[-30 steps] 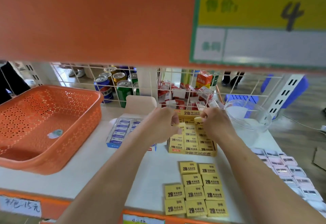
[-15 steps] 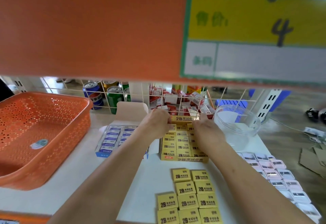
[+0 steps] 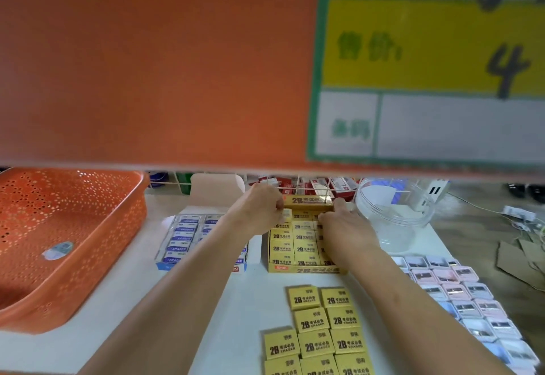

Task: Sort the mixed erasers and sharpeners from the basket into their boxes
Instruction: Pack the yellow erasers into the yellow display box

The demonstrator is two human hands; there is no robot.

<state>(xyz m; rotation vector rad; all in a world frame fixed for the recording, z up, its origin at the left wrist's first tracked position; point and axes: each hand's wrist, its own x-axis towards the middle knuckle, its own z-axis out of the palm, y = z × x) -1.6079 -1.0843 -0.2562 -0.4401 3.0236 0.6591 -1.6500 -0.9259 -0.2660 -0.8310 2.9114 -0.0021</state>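
From my seat the orange shelf front (image 3: 159, 65) fills the upper half of the head view, with a yellow and white price label (image 3: 427, 73) on its right side carrying a handwritten 4. Below it runs the white shelf (image 3: 241, 315). The orange basket (image 3: 118, 242) sits at the far left, tilted toward me, and I see only a small sticker on its floor. A clear tub (image 3: 395, 215) stands at the back right. In the middle are two open boxes side by side: the blue-and-white eraser box (image 3: 182, 239) on the left, partly under the left forearm, and the yellow 2B box (image 3: 306, 270) just right of it, packed with rows of yellow erasers. Near the front edge, loose yellow erasers (image 3: 315, 342) lie flat in neat rows, and to their right are rows of pink and blue sharpeners (image 3: 460, 286). Both arms reach to the far end of the yellow box. The left hand (image 3: 256, 209) is at the box's back left corner, fingers curled, pinching a pale eraser (image 3: 286, 215) that sits right at its fingertips, on top of the last row. The right hand (image 3: 345, 227) covers the right column, fingers fairly straight and pressing down on the erasers there, thumb against the back wall.
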